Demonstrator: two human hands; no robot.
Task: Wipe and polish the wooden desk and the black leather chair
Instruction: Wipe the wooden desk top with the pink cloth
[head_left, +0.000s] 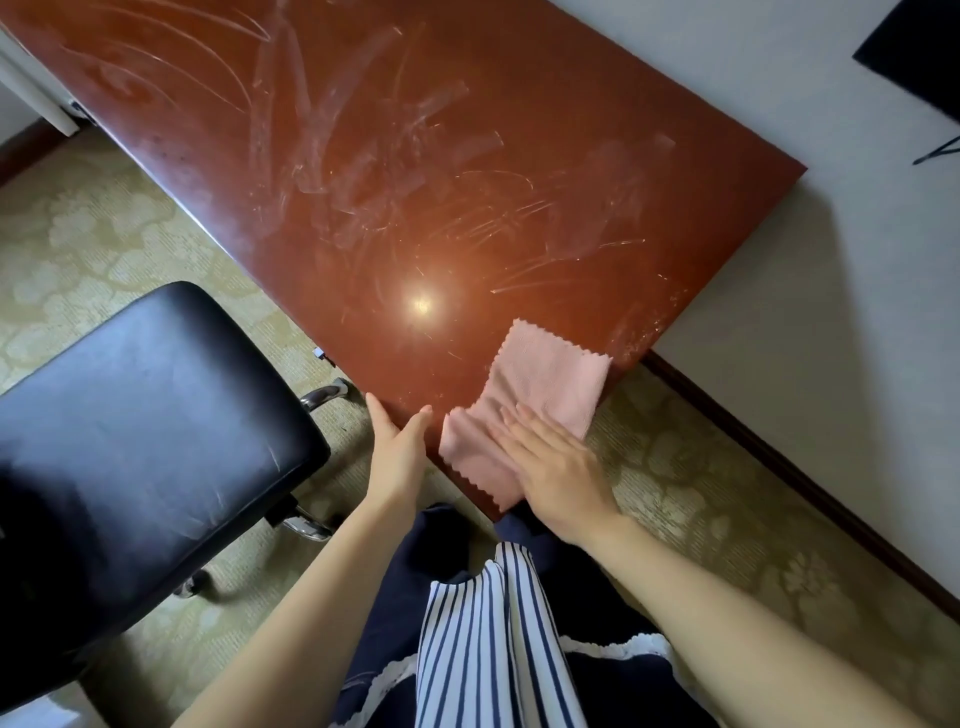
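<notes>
Fingers (511, 422) of the right hand (550, 467) lie straight and close together, pressed flat on a pink cloth (550, 382). This cloth is on the near corner of the wooden desk (363, 156). It is folded into a long shape, and its long axis runs from the near corner up and to the right, along the short side of the desk and toward the wall (857, 291). Its far end with the zigzag border is free; the near end is under the palm.

On the left hand (397, 449) the thumb rests on the desk top, and the other fingers are stretched straight along the front edge just beside it – thumb and fingers are spread apart like a V. This hand does not touch the cloth.

The desk top is reddish brown, with pale wipe streaks over the far part and one bright light reflection near the cloth. Its long axis goes up and to the left.

The black leather chair (145, 415) stands to the left of the hands, near the front edge, on a patterned carpet (104, 234).
</notes>
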